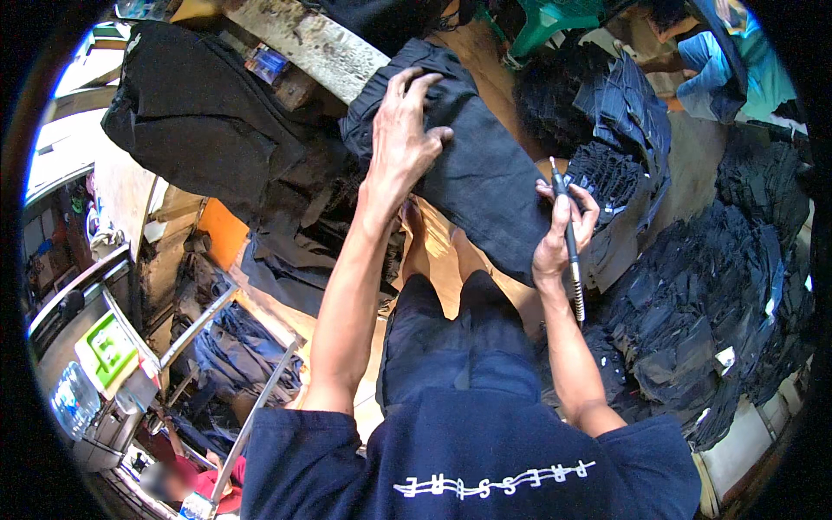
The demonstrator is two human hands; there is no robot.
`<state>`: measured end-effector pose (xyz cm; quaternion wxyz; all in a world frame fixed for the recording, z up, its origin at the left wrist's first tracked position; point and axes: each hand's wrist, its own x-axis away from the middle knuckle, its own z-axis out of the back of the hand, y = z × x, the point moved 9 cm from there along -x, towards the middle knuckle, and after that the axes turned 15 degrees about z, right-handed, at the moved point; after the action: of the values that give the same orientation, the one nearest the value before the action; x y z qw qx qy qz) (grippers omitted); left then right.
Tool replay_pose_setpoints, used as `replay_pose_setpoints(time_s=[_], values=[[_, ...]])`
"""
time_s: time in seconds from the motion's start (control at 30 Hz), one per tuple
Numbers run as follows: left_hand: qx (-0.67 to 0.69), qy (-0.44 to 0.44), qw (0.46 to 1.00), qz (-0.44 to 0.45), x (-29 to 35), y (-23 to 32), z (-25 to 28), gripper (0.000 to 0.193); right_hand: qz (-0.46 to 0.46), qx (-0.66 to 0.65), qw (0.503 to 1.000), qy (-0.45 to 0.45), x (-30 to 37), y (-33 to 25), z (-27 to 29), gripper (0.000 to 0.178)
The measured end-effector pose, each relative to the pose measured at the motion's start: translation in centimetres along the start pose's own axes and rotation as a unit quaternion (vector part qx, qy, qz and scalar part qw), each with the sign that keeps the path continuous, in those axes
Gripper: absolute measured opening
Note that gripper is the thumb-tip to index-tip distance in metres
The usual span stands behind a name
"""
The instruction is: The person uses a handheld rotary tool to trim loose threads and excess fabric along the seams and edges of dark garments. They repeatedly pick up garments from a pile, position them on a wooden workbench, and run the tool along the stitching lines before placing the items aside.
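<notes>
A black garment with a gathered waistband, seemingly trousers or shorts (485,147), is drawn over the end of a long, worn pale board (325,52). Spread over its waistband end is my left hand (404,130), fingers apart and thumb out, lying on the cloth. In my right hand (553,247) is a slim dark pen-shaped handpiece (569,230). Its narrow pale tip points up and away, and a metal spring sleeve trails from its rear end beside my wrist. That hand is at the garment's lower right edge; the handpiece tip stands apart from the cloth.
Dark cloth (199,113) is draped at the left. Piled black garments (693,303) fill the right, near a gathered stack (615,130). A metal frame (260,390), green tray (111,354) and water bottle (74,399) are lower left. Another person (230,481) sits there; another (715,69) is far right.
</notes>
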<state>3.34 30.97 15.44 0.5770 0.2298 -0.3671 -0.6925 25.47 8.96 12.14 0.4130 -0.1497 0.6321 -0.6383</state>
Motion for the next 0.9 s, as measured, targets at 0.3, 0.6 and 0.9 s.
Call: replay_pose_setpoints(time_s=[0.3, 0.6, 0.9], values=[[-0.183, 0.098, 0.976, 0.071, 6.5, -2.0, 3.2, 0.047, -0.004, 0.016, 0.999, -0.030, 0.3, -0.5, -0.2, 0.032], [0.024, -0.014, 0.978, 0.208, 4.3, -5.0, 3.2, 0.070, 0.269, -0.039, 0.930, -0.247, -4.9, -6.1, -12.6, 0.026], [0.115, -0.051, 0.973, 0.195, 4.6, -8.0, 2.8, 0.075, 0.325, -0.110, 0.891, -0.298, -3.1, -5.4, -17.3, 0.023]])
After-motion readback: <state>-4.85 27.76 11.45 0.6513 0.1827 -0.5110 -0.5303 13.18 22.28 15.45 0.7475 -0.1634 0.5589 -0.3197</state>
